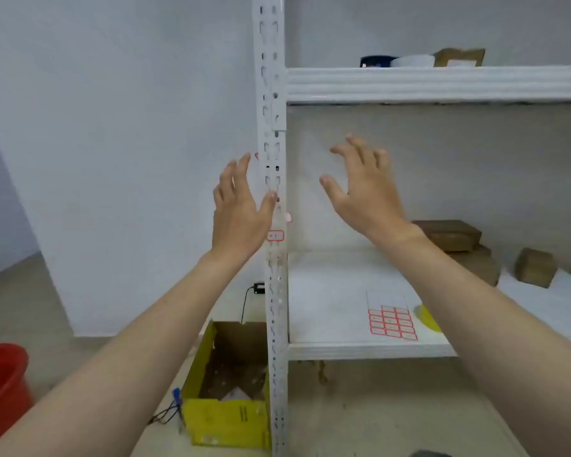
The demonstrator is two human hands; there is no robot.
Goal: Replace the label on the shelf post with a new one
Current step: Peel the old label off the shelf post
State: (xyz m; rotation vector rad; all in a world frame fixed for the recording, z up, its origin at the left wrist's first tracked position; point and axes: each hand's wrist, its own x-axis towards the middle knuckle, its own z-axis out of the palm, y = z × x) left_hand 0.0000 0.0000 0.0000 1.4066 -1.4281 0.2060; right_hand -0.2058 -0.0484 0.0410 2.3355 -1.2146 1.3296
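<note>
I am raising my left hand (239, 206) and right hand (363, 184), both spread and empty, around the post (272, 94), risking tearing the red-bordered label (275, 235) below my left thumb if picking carelessly.

A plain white wall (119, 127) stands behind a grey floor (360, 417). A white metal shelf (343, 349) fills the right side, with brown boxes (449, 234) on it. Left of the shelf, a yellow box (225, 420) sits on the floor. Far left of it is a red bucket (0, 384).
</note>
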